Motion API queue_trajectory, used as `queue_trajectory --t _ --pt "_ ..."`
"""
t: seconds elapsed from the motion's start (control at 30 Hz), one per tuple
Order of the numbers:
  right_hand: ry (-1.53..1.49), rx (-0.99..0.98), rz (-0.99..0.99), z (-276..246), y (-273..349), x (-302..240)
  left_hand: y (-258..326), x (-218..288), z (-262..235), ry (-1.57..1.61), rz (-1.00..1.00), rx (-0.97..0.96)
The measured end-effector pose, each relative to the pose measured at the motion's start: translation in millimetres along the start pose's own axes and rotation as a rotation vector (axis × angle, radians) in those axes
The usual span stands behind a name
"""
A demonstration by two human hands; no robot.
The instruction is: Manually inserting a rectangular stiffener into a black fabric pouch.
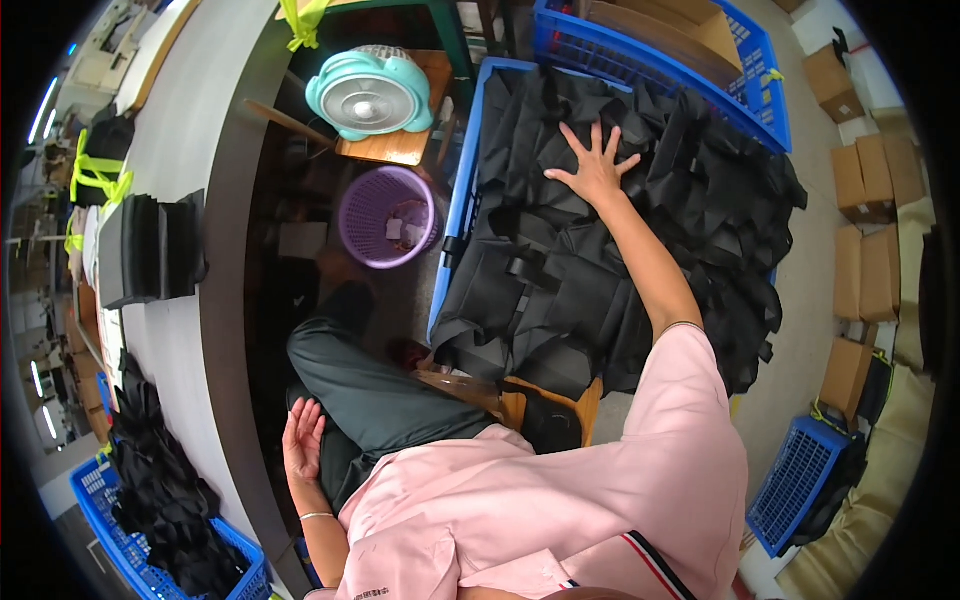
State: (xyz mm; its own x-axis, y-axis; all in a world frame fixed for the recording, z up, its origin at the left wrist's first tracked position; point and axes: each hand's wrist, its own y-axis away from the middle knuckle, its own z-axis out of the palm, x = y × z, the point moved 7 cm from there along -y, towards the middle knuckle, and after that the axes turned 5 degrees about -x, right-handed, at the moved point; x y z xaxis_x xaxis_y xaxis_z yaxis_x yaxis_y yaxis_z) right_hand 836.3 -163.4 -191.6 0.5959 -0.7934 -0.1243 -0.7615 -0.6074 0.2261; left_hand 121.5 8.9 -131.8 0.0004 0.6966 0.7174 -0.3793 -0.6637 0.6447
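A wide heap of black fabric pieces [570, 300], some with straps or loops, fills and overhangs a blue crate [460, 190] on my right. My right hand [597, 178] lies on the far part of this heap, its fingers spread wide and gripping nothing. Down by my left thigh hangs my left hand [303, 440], palm turned partly up and fingers loosely extended, with nothing visible in it. A thin bracelet circles that wrist. The crate's near side is mostly hidden under the fabric.
To the left runs a long pale table [170, 340] bearing a stack of black pieces [150, 250]. Ahead are a teal fan [367, 97] and a purple basket [358, 232]. Other blue crates [660, 60] stand beyond the heap and lower left; cardboard boxes [862, 180] line the right.
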Motion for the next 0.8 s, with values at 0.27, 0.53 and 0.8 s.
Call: queue_trajectory --t 0.27,0.53,0.8 --pt "-0.026 -0.015 -0.063 95 -40 44 7 -5 3 0.025 0.010 0.040" --pt "-0.045 -0.193 -0.017 110 -50 48 10 -7 -6 -0.035 0.055 0.115" --pt "-0.212 0.054 -0.143 -24 -12 37 -2 -11 -47 0.035 0.085 0.081"
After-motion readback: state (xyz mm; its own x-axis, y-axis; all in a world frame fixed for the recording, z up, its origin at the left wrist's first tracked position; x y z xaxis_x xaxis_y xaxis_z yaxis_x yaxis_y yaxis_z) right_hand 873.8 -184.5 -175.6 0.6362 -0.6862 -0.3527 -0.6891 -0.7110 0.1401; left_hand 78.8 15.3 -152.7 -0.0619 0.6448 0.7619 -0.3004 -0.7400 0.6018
